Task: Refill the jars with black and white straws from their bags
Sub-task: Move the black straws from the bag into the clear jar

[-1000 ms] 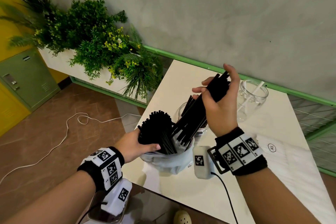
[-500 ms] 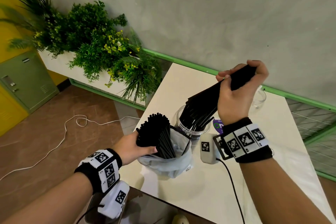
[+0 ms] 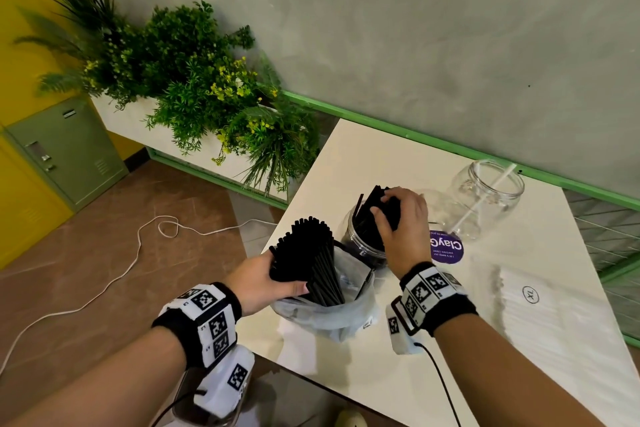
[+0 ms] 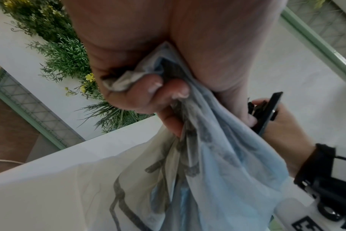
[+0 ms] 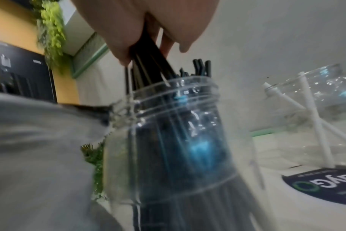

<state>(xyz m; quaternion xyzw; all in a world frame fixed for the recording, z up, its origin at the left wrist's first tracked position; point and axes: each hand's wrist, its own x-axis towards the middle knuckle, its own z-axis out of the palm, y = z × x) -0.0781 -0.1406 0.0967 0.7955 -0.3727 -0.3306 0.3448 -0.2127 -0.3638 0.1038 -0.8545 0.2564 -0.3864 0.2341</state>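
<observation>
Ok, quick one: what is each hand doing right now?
Left hand: grips the bag and the black straws standing in it.
Right hand: holds a bundle of black straws in the jar.

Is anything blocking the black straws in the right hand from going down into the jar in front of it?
Nothing visible blocks them. The right hand grips a bundle of black straws whose lower ends already sit inside the open jar. Other black straws stand in it, but its mouth has no lid.

Fingers (image 5: 126, 51) around jarred black straws (image 5: 148, 62)
</observation>
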